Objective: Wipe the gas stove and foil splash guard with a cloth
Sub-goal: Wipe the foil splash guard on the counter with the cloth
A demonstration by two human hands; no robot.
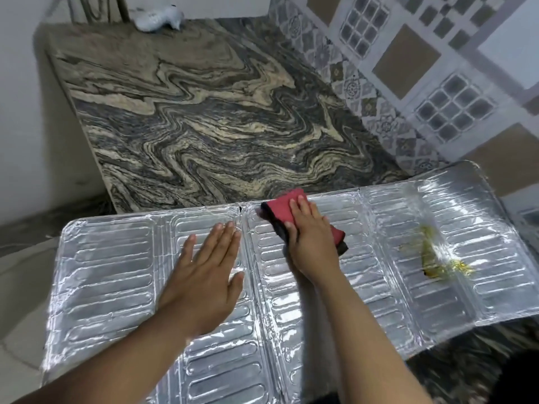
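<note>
The foil splash guard (108, 275) lies flat and unfolded across the near part of the counter, its embossed silver panels facing up. My right hand (310, 243) presses a folded red and dark cloth (284, 207) onto the middle panel near its far edge. My left hand (204, 275) lies flat, fingers spread, on the panel to the left and holds nothing. A yellow-brown greasy smear (434, 258) marks the right panel. No gas stove shows in this view.
A swirled grey and beige stone countertop (204, 121) stretches beyond the foil. A white crumpled object (159, 16) lies at its far end. Patterned tiles (423, 83) cover the wall on the right. A plain white wall (23, 112) stands on the left.
</note>
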